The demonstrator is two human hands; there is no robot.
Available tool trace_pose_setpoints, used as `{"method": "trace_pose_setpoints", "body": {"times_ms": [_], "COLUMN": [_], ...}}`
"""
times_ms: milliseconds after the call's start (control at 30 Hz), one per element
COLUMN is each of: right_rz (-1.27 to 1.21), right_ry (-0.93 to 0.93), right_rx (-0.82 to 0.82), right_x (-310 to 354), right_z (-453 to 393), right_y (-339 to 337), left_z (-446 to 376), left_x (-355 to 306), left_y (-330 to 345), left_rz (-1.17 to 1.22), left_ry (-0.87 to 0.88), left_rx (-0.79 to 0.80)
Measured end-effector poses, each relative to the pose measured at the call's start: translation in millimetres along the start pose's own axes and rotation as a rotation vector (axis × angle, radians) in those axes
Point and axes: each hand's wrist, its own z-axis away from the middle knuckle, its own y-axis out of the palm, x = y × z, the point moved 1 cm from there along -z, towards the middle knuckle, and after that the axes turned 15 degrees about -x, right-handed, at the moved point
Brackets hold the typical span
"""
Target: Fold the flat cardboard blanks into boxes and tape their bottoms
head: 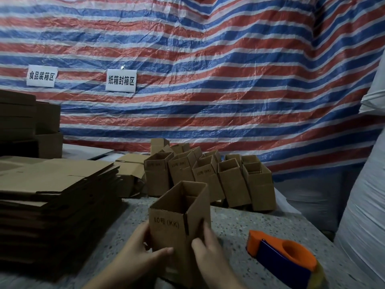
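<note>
A small cardboard box (173, 217) printed "10号 (KK)" stands upright in front of me with its top open. My left hand (143, 249) holds its left side, thumb across the front face. My right hand (206, 249) grips its right corner, fingers on the side wall and thumb on the front. A thick stack of flat cardboard blanks (54, 197) lies to the left on the speckled table (233, 224). An orange and blue tape dispenser (285, 259) lies to the right of the box, apart from both hands.
Several folded open boxes (210, 176) stand in a cluster behind the held box. More cardboard is piled at the far left (27, 122). A striped tarp (208, 59) with two paper signs hangs behind. White sacks (366, 205) rise at the right edge.
</note>
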Motion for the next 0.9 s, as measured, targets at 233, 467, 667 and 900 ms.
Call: {"method": "trace_pose_setpoints", "body": {"times_ms": [233,467,667,900], "right_rz": [-0.025,-0.006,-0.008,0.036], "right_ry": [-0.104,-0.096,-0.112,-0.179], "right_rx": [0.071,-0.015,-0.001,-0.006], "right_x": [-5,-1,2,1], "right_z": [-4,-44,-95,-145], "right_y": [19,35,42,50], "left_z": [-14,-49,-93,-134], "left_x": [3,4,16,33], "left_y": [5,19,34,51], "left_rz": [0.047,0.019,0.057,0.165], "left_ry": [-0.06,-0.111,-0.079,-0.09], "left_rx": [0.076,0.033,-0.025,-0.077]}}
